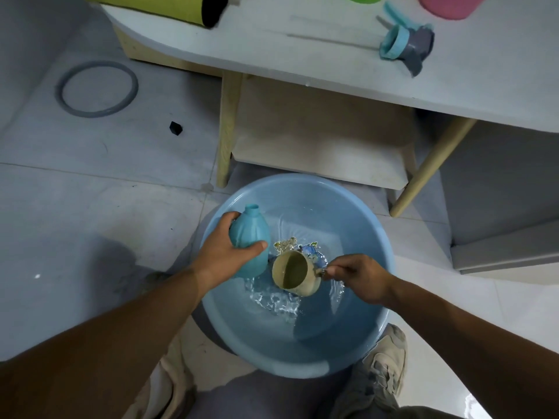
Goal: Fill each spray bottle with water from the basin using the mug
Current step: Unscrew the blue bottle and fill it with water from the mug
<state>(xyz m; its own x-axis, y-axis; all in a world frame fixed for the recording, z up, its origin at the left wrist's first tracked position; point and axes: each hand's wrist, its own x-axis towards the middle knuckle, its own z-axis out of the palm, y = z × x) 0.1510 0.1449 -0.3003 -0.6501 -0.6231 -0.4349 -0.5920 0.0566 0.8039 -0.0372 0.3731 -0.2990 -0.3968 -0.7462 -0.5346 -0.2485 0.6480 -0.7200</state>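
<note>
Left hand (225, 255): fingers wrapped round the open-necked teal bottle (249, 240), held upright over the basin's left side.
Right hand (357, 278): fingers pinching the handle of the tan mug (295, 275), tipped on its side just above the water.
Basin (357, 337): blue, on the tiled floor, water rippling.
Table (302, 52): white, behind the basin, carrying a spray head (406, 43).
</note>
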